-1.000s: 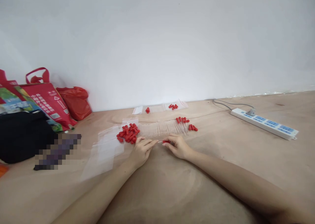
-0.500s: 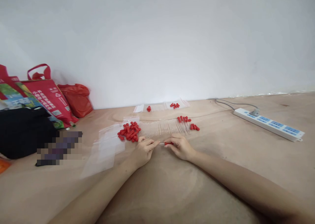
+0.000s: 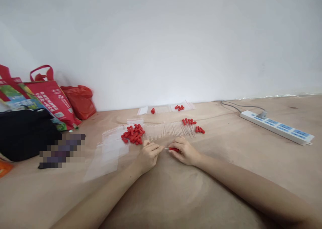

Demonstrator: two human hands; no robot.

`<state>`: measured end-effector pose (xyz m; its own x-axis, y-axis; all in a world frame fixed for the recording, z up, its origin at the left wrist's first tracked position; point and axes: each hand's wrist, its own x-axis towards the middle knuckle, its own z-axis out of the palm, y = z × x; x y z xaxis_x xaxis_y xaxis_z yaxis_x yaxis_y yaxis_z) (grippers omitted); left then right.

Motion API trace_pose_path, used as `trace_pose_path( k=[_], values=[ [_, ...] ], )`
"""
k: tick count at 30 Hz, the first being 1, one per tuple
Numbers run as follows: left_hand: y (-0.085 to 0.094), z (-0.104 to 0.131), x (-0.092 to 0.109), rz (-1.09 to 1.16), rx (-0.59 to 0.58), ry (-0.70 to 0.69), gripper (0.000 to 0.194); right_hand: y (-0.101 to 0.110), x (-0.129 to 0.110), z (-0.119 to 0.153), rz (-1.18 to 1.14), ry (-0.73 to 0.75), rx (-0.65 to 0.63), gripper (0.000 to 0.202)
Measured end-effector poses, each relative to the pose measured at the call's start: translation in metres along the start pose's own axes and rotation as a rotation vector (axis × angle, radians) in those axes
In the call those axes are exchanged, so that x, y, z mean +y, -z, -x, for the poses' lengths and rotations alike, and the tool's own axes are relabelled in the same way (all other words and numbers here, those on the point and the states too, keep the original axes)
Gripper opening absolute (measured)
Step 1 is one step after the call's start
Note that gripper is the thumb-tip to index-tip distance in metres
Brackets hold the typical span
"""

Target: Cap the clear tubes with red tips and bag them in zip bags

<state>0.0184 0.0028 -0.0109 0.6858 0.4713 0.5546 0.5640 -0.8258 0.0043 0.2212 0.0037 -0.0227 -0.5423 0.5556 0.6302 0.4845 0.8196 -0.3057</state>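
My left hand [image 3: 150, 155] pinches one end of a thin clear tube [image 3: 166, 149]. Facing it, my right hand [image 3: 184, 151] is closed on a red rubber bulb [image 3: 174, 149], which meets the tube's other end. Just beyond my hands, a row of thin clear tubes [image 3: 173, 129] lies on the table. A pile of red bulbs [image 3: 133, 134] sits left of the row on clear plastic bags [image 3: 108, 156]. More red bulbs [image 3: 200, 130] lie at the row's right end, some on tube ends.
A further clear bag [image 3: 163, 109] with tubes and red bulbs lies near the wall. To the right is a white power strip [image 3: 276, 126] with a plugged-in cable. Red bags [image 3: 54, 103] and a black bag [image 3: 25, 135] stand at the left, by a pixelated object [image 3: 61, 151].
The red bulb shows more between my right fingers. My left fingers are drawn closer together on the tube. The whole view has shifted slightly.
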Motion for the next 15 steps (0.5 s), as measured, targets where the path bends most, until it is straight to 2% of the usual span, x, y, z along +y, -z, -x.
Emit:
trace_pose_path(
  k=[9, 15],
  values=[
    [0.0006, -0.0030, 0.0028, 0.023, 0.013, -0.028, 0.027, -0.0003, -0.0014, -0.0035, 0.118, 0.113, -0.093, 0.017],
    [-0.0029, -0.0034, 0.0034, 0.044, 0.032, 0.005, 0.026, 0.0000, -0.0004, -0.0066, 0.003, 0.045, -0.079, 0.017]
  ],
)
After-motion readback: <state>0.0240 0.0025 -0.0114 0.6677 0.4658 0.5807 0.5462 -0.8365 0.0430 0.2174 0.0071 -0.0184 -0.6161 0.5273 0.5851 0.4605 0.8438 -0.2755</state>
